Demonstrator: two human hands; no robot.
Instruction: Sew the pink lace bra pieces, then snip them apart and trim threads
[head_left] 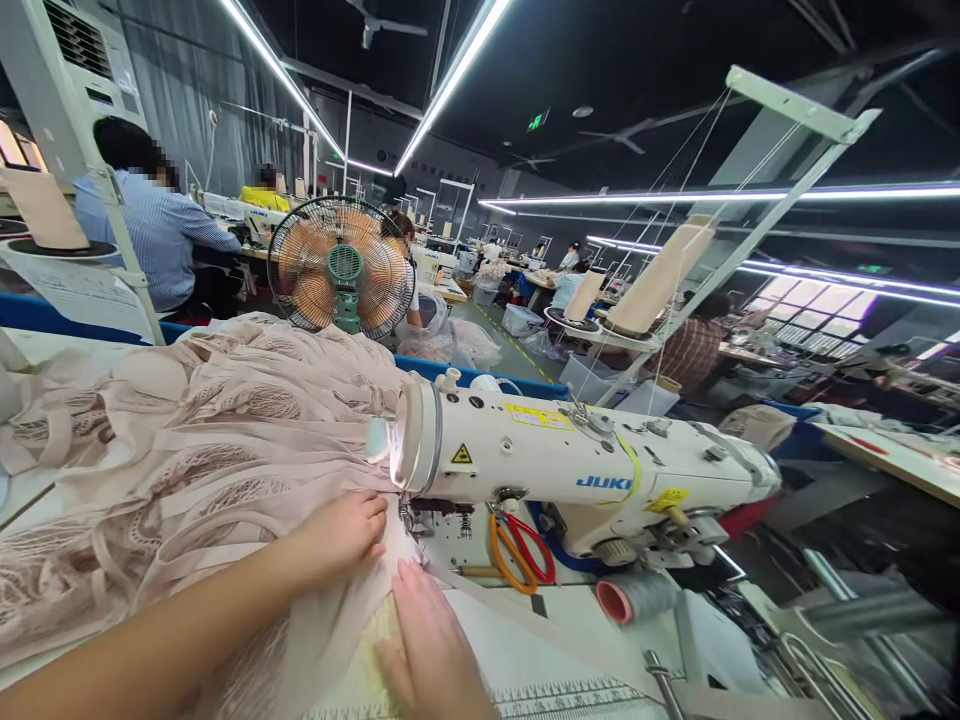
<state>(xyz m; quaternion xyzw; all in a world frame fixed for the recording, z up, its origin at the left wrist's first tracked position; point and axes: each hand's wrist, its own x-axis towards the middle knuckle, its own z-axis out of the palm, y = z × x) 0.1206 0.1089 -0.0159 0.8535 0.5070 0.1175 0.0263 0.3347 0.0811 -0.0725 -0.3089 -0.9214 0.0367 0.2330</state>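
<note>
Sheer pale-pink fabric (225, 400) with lacy bands heaps from the left edge to the centre, its soft folds running rightward to the needle end of the sewing machine (540, 460). The left hand (341, 540), nearer the heap, lies flattened on it, fingers close together; the right hand (439, 640), lower centre, is laid out nearly flat, any pinch impossible to tell. Right of centre, below the smooth white machine, are loop-handled scissors (520, 546) and a grey thread spool (649, 598).
</note>
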